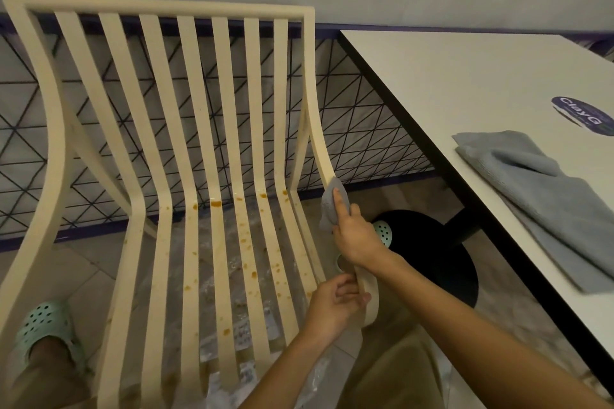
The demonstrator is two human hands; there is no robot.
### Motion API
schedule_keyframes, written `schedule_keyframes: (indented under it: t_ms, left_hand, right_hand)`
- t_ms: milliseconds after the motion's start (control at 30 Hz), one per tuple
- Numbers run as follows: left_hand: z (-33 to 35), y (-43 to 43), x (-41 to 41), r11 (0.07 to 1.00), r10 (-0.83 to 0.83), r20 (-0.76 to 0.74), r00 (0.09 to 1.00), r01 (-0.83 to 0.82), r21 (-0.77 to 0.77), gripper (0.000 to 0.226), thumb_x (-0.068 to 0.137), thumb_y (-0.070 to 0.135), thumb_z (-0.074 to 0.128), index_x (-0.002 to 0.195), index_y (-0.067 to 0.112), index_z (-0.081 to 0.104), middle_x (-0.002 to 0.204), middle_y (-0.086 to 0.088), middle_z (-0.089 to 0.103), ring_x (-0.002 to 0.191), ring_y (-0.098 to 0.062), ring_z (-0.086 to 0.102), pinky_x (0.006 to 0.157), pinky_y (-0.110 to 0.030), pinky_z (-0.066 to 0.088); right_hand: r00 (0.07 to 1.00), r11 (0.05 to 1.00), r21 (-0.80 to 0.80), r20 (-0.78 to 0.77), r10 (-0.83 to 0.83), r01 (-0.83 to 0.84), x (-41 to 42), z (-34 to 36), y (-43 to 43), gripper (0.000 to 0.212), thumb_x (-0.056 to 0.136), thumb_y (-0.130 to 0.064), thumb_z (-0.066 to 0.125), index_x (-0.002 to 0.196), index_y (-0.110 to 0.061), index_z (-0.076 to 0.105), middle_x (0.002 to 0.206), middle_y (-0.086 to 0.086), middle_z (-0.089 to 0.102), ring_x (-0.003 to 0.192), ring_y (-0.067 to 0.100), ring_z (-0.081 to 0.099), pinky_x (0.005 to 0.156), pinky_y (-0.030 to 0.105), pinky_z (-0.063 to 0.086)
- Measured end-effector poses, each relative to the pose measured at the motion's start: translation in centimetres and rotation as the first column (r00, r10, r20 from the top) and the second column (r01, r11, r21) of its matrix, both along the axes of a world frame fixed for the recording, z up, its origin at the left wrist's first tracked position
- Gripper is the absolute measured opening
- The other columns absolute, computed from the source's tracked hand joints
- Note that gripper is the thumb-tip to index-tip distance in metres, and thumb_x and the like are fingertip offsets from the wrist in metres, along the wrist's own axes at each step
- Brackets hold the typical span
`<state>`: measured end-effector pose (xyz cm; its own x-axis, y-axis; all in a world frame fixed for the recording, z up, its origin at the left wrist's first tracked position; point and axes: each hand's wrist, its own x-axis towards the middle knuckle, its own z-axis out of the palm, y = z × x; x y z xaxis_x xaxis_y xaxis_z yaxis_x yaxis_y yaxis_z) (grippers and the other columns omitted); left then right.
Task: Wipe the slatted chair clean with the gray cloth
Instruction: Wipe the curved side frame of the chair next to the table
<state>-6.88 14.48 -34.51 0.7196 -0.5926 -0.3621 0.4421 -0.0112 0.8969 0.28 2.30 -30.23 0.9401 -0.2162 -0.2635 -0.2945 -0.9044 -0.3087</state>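
Cream slatted chair (166, 7) fills the left and centre, seen from above its front, with the backrest toward a gray wall. White table (465, 76) with a black edge stands just right of the chair. Black wire mesh panel (358, 116) runs behind the chair, low on the wall. Round black table base (432, 242) sits on the tiled floor under the table. Folded blue-gray cloth (545, 196) lies on the tabletop near its front edge, with a dark oval sticker (581, 114) just beyond it.

Right hand (357, 239) reaches across to the chair's right side rail, at the bend where seat meets back. Its index finger is straight, pressing the gray cloth (329, 206) flat on the rail. The other fingers curl around the cloth's lower part.

Left hand (332, 304) is lower on the same rail near the front corner, fingers and thumb wrapped around it.

Orange-brown stains (216, 203) dot the seat slats, mostly on the centre and right ones, thickest at the bend.

Mint clog (43, 325) is at bottom left on the floor. A second one (382, 232) is partly hidden behind the right hand.
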Motion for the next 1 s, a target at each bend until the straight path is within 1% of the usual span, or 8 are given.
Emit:
schedule_keyframes:
  t_ms: [67, 167, 267, 333, 467, 633, 833, 1000]
  left_hand:
    - [0.1, 0.0, -0.1, 1.0, 0.007, -0.003, 1.0, -0.007, 0.008, 0.026, 0.082, 0.008, 0.073, 0.097, 0.029, 0.065, 0.086, 0.008, 0.074, 0.09, -0.009, 0.069, 0.086, -0.027, 0.052]
    - [0.4, 0.0, 0.0, 1.0, 0.005, -0.005, 1.0, -0.005, 0.015, 0.026, 0.085, 0.008, 0.071, 0.091, 0.032, 0.063, 0.074, 0.015, 0.072, 0.081, 0.0, 0.067, 0.086, -0.027, 0.049]
    - [0.5, -0.1, 0.1, 1.0, -0.003, -0.006, 1.0, 0.003, 0.013, 0.023, 0.086, 0.01, 0.07, 0.09, 0.031, 0.061, 0.07, 0.017, 0.071, 0.077, 0.004, 0.066, 0.08, -0.017, 0.049]
    - [0.5, 0.0, 0.1, 1.0, -0.006, -0.002, 1.0, 0.006, 0.01, 0.021, 0.086, 0.012, 0.071, 0.092, 0.03, 0.062, 0.072, 0.015, 0.071, 0.08, 0.003, 0.066, 0.079, -0.015, 0.049]
    - [0.5, 0.1, 0.1, 1.0, 0.001, -0.015, 1.0, 0.0, 0.011, 0.021, 0.085, 0.015, 0.071, 0.094, 0.031, 0.062, 0.072, 0.014, 0.07, 0.088, -0.005, 0.066, 0.091, -0.024, 0.048]
    - [0.6, 0.1, 0.1, 1.0, 0.001, -0.013, 1.0, -0.001, 0.004, 0.018, 0.085, 0.013, 0.071, 0.093, 0.028, 0.064, 0.071, 0.011, 0.068, 0.086, -0.007, 0.066, 0.092, -0.027, 0.048]
    - [0.4, -0.2, -0.1, 0.999, 0.022, 0.009, 1.0, -0.022, 0.025, 0.015, 0.086, 0.011, 0.069, 0.093, 0.023, 0.064, 0.071, 0.011, 0.065, 0.078, -0.003, 0.063, 0.079, -0.018, 0.048]
    - [-0.4, -0.3, -0.1, 0.999, 0.02, 0.037, 0.999, -0.021, 0.028, 0.012, 0.086, 0.012, 0.07, 0.091, 0.021, 0.064, 0.069, 0.012, 0.065, 0.079, -0.005, 0.063, 0.077, -0.021, 0.046]
  right_hand:
    - [1.0, 1.0, 0.007, 0.007, -0.011, 0.011, 0.6, 0.0, 0.0, 0.074, 0.101, -0.017, 0.038, 0.155, -0.025, -0.014, 0.13, 0.019, 0.035, 0.091, 0.038, 0.055, 0.075, 0.039, 0.044]
    - [1.0, 1.0, 0.005, 0.016, -0.024, 0.024, 1.7, 0.2, 0.1, 0.074, 0.102, -0.017, 0.037, 0.154, -0.027, -0.015, 0.131, 0.019, 0.034, 0.091, 0.038, 0.055, 0.074, 0.038, 0.042]
    - [0.999, 0.999, 0.025, 0.017, -0.039, 0.039, 2.7, 0.5, 0.0, 0.074, 0.102, -0.017, 0.037, 0.154, -0.027, -0.015, 0.133, 0.019, 0.033, 0.093, 0.038, 0.054, 0.077, 0.041, 0.045]
    - [0.999, 0.999, 0.036, 0.021, -0.04, 0.039, 3.5, 0.7, 0.1, 0.075, 0.101, -0.016, 0.037, 0.154, -0.027, -0.015, 0.136, 0.019, 0.032, 0.096, 0.038, 0.054, 0.081, 0.042, 0.046]
    - [0.997, 0.995, 0.066, 0.026, -0.071, 0.069, 4.8, 1.5, 0.2, 0.074, 0.101, -0.015, 0.037, 0.155, -0.027, -0.012, 0.143, 0.02, 0.028, 0.109, 0.04, 0.053, 0.091, 0.043, 0.044]
    - [0.997, 0.991, 0.109, 0.023, -0.08, 0.077, 5.0, 1.8, 0.2, 0.074, 0.101, -0.017, 0.038, 0.155, -0.028, -0.011, 0.144, 0.019, 0.029, 0.114, 0.039, 0.05, 0.095, 0.043, 0.042]
    - [0.998, 0.993, 0.104, 0.017, -0.062, 0.06, 2.8, 1.5, 0.1, 0.072, 0.102, -0.02, 0.037, 0.155, -0.03, -0.012, 0.138, 0.017, 0.032, 0.106, 0.038, 0.052, 0.088, 0.041, 0.043]
    - [0.999, 0.996, 0.085, 0.037, -0.035, 0.032, -0.1, 0.9, 0.1, 0.071, 0.102, -0.022, 0.037, 0.155, -0.028, -0.01, 0.13, 0.017, 0.038, 0.101, 0.036, 0.054, 0.087, 0.045, 0.048]
